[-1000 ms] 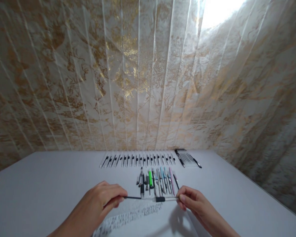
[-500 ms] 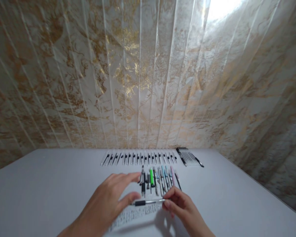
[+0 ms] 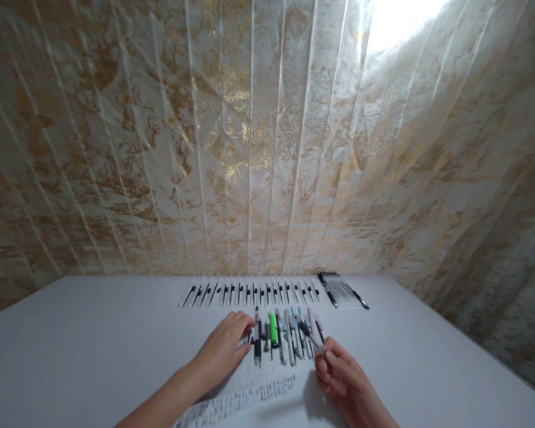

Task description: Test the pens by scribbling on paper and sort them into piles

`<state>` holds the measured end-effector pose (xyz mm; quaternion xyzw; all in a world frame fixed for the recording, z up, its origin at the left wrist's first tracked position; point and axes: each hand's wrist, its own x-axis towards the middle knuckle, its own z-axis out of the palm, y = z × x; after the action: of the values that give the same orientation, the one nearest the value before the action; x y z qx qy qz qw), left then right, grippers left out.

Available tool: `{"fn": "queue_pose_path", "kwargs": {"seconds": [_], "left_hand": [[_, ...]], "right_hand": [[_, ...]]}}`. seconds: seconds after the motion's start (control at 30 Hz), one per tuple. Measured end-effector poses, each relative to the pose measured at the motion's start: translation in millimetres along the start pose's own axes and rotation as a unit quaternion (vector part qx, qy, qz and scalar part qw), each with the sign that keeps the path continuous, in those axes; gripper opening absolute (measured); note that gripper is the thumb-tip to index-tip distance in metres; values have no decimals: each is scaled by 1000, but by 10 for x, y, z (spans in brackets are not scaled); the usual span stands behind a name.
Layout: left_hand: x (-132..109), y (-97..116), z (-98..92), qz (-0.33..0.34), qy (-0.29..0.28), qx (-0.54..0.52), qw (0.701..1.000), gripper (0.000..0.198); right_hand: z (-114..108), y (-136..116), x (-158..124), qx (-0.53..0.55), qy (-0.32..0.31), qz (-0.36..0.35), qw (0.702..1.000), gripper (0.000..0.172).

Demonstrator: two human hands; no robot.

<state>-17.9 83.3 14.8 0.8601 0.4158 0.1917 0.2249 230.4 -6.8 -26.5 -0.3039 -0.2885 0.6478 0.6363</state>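
Note:
My right hand (image 3: 345, 374) is closed around the clear end of a pen (image 3: 311, 337). The pen's dark grip points up and left, over the right part of a row of assorted pens. My left hand (image 3: 225, 348) is at the left end of that row, thumb and fingers curved and apart, with a small dark item between their tips that I cannot make out. Just right of it lie black pens (image 3: 257, 342). A bright green highlighter (image 3: 273, 328) and a pink pen (image 3: 311, 320) are farther along the row.
Behind the assorted pens is a long row of clear tubes with black parts (image 3: 248, 293). At its right lies a set of black-capped clear pens (image 3: 342, 290). Handwritten paper (image 3: 245, 395) is in front on the white table (image 3: 93, 351). A gold-patterned curtain (image 3: 232, 148) hangs behind.
My right hand has moved right and turned the pen from level to pointing up and left. My left hand has moved away from that pen's end to the left of the row.

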Motion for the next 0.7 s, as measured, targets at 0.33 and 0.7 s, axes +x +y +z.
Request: {"fn": "queue_pose_path", "kwargs": {"seconds": [0.33, 0.7], "left_hand": [[-72, -103, 121, -35, 1, 77, 996, 37], [-27, -48, 93, -5, 6, 69, 998, 13]], "right_hand": [[84, -41, -55, -58, 45, -2, 997, 30], [167, -36, -66, -170, 117, -83, 975, 35]]}}
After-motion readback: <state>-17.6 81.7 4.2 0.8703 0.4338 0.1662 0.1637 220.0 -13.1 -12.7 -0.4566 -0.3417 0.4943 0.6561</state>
